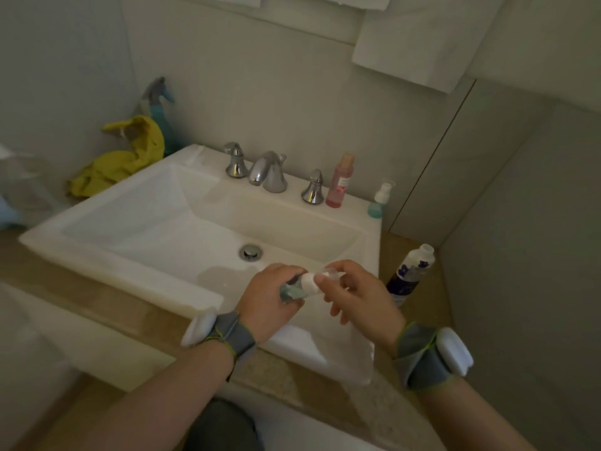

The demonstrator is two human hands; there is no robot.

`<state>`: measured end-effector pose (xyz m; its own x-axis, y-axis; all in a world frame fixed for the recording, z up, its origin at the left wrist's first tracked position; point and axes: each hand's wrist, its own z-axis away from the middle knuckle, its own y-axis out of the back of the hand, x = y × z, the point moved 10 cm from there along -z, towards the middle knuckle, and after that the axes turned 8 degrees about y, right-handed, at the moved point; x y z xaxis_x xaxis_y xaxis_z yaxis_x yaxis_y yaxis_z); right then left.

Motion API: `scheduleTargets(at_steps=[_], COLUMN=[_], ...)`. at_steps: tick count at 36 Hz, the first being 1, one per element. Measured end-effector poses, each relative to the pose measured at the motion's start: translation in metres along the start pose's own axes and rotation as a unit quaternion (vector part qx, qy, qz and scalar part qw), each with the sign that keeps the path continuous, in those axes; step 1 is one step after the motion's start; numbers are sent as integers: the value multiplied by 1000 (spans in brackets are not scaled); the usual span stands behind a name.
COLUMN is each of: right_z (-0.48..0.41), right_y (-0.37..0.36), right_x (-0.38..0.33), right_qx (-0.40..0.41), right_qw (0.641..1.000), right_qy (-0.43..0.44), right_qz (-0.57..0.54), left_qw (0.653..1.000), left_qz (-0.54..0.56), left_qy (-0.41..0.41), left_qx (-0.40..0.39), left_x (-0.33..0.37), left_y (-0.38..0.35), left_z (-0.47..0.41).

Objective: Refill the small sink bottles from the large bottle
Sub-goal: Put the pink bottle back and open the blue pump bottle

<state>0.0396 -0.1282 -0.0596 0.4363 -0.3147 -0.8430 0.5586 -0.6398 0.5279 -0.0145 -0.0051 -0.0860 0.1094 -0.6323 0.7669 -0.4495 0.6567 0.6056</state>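
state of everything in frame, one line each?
left hand: grips small bottle over the sink front rim
small bottle: tipped sideways, teal liquid inside
right hand: pinches the small bottle's top end
large bottle: standing beside sink, uncapped
pink bottle: upright on sink rim, capped
pump bottle: upright, pump on
faucet: no water running

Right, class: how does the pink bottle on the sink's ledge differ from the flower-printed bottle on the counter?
Colour: the pink bottle is see-through pink; the flower-printed bottle is white with purple flowers.
Place: the pink bottle stands on the sink ledge; the flower-printed bottle stands on the counter beside it.
Top: the pink bottle looks capped; the flower-printed bottle's neck is open.
Both stand upright.
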Motion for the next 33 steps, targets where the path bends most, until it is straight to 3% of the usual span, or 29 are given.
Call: scheduleTargets(at_steps=[7,15,18,21,24,28,30,33], right_z=[-17,-18,-16,-17,-21,-22,-20,-20], right_y=[7,-2,-3,3,6,-4,-7,-1], right_x=[-4,-16,-8,1,-8,-17,-12,0], right_qx=[18,-67,-81,-35,-18,-99,-114,-67], right_qw=[994,993,995,995,984,986,989,995], right_qy=[3,59,28,-17,36,87,54,-15], right_qz=[106,77,58,87,171,103,77,76], left_qw=[1000,1000,1000,1000,1000,1000,1000,1000], left_qz=[-18,14,15,11,5,-3,-12,-13], left_qy=[6,10,12,16,17,18,15,15], left_qx=[-2,19,21,13,5,6,0,-1], left_x=[1,-3,-3,-2,-1,1,2,0], left_y=[-1,7,7,5,4,4,3,2], left_z=[0,0,0,0,1,1,1,1])
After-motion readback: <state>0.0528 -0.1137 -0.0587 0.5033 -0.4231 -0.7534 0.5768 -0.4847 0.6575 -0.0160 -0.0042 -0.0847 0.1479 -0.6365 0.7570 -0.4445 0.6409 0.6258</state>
